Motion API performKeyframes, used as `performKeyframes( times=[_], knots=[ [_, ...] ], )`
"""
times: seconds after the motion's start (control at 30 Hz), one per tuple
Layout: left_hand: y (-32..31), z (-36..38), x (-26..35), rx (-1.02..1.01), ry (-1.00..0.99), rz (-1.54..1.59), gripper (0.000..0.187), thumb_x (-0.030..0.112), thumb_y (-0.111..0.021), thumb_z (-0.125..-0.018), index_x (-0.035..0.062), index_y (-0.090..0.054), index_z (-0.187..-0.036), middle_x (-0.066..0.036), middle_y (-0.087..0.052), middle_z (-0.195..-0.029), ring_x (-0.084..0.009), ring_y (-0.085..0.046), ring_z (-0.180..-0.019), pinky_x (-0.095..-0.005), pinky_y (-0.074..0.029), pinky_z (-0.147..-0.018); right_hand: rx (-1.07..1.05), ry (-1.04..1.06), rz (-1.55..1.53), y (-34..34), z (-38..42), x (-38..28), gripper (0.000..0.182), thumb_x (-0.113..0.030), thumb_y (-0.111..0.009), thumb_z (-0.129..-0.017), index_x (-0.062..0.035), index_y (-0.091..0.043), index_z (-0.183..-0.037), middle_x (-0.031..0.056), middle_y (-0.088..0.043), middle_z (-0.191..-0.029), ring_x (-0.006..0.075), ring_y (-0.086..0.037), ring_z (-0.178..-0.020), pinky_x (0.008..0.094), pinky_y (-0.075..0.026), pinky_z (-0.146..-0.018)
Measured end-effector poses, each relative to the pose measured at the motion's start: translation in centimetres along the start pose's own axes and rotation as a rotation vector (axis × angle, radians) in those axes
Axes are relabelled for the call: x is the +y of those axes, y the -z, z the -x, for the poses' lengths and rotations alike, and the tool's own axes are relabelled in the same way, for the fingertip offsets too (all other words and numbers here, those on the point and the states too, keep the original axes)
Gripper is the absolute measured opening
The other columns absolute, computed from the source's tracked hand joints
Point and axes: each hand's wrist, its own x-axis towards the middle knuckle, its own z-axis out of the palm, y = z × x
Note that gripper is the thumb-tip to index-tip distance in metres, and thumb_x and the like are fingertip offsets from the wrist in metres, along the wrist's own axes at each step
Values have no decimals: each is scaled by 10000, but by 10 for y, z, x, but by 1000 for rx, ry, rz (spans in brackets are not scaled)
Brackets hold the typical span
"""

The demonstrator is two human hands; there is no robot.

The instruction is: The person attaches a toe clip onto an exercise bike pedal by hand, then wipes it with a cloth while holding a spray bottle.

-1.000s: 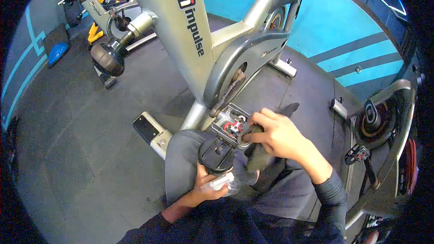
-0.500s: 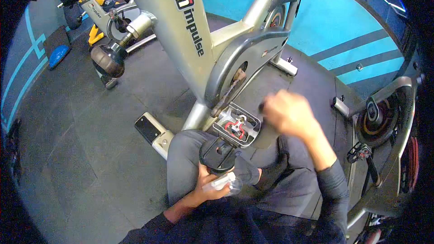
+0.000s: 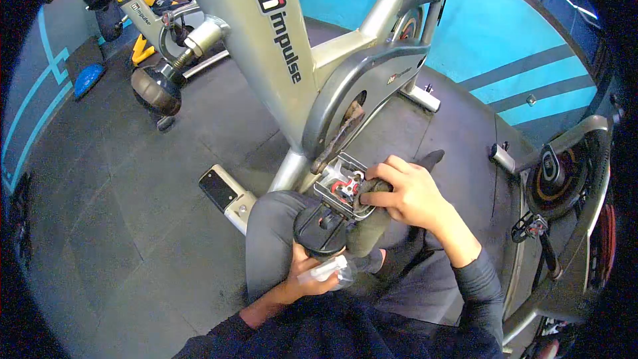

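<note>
- Clock read from the pedal [image 3: 343,188] of the near exercise bike [image 3: 287,46], left to right.
- 10 o'clock, far out: blue dome [image 3: 89,80] on the floor, by the wall.
- Between 10 and 11: second bike [image 3: 141,18], partly cut off behind the near one; yellow frame parts close by.
- 10 o'clock, nearer: dark rounded knob [image 3: 157,91] on a threaded stem, jutting from the near bike.
- 9 o'clock: base foot [image 3: 229,194], pale with a black pad, on dark floor tiles.
- 8 o'clock: person's left knee [image 3: 271,226], grey trousers, just beside the pedal.
- 7 o'clock: left hand [image 3: 304,277], fingers curled round a clear bottle [image 3: 343,272] with a white part; top of the hand against the underside of the black toe cage [image 3: 319,234].
- 12 o'clock: crank [image 3: 344,131], brown-stained, running up from the pedal to the dark-rimmed guard.
- Centre: pedal itself, metal frame, red-and-silver middle; right side partly hidden by cloth and fingers.
- 5 o'clock: grey cloth [image 3: 367,234], loose end hanging below the pedal.
- 3 o'clock: right hand [image 3: 413,195], fingers bent, bunched cloth pinched against the pedal's right edge.
- 2 o'clock: turquoise wall [image 3: 488,33], dark diagonal stripes.
- 3 o'clock, well apart: third bike [image 3: 561,166], its own pedal showing.
</note>
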Motion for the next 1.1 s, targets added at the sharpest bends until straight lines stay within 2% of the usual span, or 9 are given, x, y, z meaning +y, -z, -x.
performKeyframes(
  times=[0.13, 0.2, 0.33, 0.43, 0.67, 0.87, 0.93, 0.97, 1.1],
  knots=[
    [-8, 5, -3, 27, 52, 79, 337, 153, -657, -681, 61, -680, -1004, -60, -687, -1053, -239, -618, -1033, -530, -218, -1061, 78, -76, 2, -2, 10, -3, 318, -33, -617, -547, -142, -687, -837, 55, -576, -977, 260, -544, -824, 331, -507, -623],
    [-1, -3, 1, 37, -4, 25, 332, 148, -663, -671, 70, -686, -993, -45, -685, -1066, -244, -607, -1052, -519, -207, -1063, 403, -445, 21, -9, 30, 6, 350, 7, -596, -631, -139, -685, -937, 75, -595, -976, 269, -576, -889, 334, -508, -740],
    [1, -8, 2, 67, 4, 131, 376, 139, -667, -667, 53, -681, -1032, -60, -664, -1106, -327, -477, -1207, -528, -174, -1067, 1142, -972, -734, -37, 78, -18, 266, 18, -541, -816, 18, -594, -1077, 78, -612, -1032, 182, -571, -915, 297, -443, -838],
    [3, -9, 4, 52, -37, -35, 400, 125, -682, -664, 113, -684, -1064, -47, -659, -1101, -297, -517, -1112, -439, -316, -1002, 1185, -1133, -951, -87, 142, -36, 344, -22, -560, -869, 7, -527, -1211, 29, -574, -996, 123, -543, -941, 253, -419, -861],
    [-5, -2, 3, 68, 5, 5, 365, 140, -661, -694, 117, -684, -1058, -13, -659, -1128, -296, -468, -1106, -410, -339, -975, 1151, -1152, -978, -103, 199, -73, 352, -36, -588, -873, -14, -510, -1216, 23, -579, -1013, 121, -547, -915, 246, -414, -856],
    [-14, 7, 4, 13, 127, 31, 357, 128, -660, -698, 122, -684, -1054, -7, -662, -1140, -293, -462, -1028, -400, -357, -921, 1123, -1131, -895, -92, 213, -85, 353, -25, -574, -867, -33, -496, -1211, 18, -560, -1009, 82, -489, -817, 214, -397, -737],
    [-15, 10, 4, -39, 208, 91, 432, 170, -651, -751, 119, -626, -1179, -38, -690, -952, -201, -643, -844, -523, -92, -1096, 1137, -1116, -911, -91, 212, -88, 369, -34, -577, -865, -35, -480, -1220, 13, -545, -996, 84, -493, -820, 219, -405, -742],
    [-15, 10, 4, -46, 202, 85, 432, 170, -651, -751, 119, -626, -1179, -38, -690, -952, -201, -643, -844, -523, -92, -1096, 1148, -1116, -913, -93, 212, -89, 369, -34, -577, -865, -35, -480, -1220, 13, -545, -996, 84, -493, -820, 219, -405, -742],
    [-18, 10, 14, -22, 265, 127, 484, 126, -639, -745, 130, -590, -1227, -60, -659, -1065, -209, -618, -928, -421, -248, -1066, 1097, -1149, -1083, -83, 197, -100, 378, -13, -546, -861, -31, -471, -1231, 10, -533, -1013, 83, -496, -831, 223, -415, -738]
  ],
)
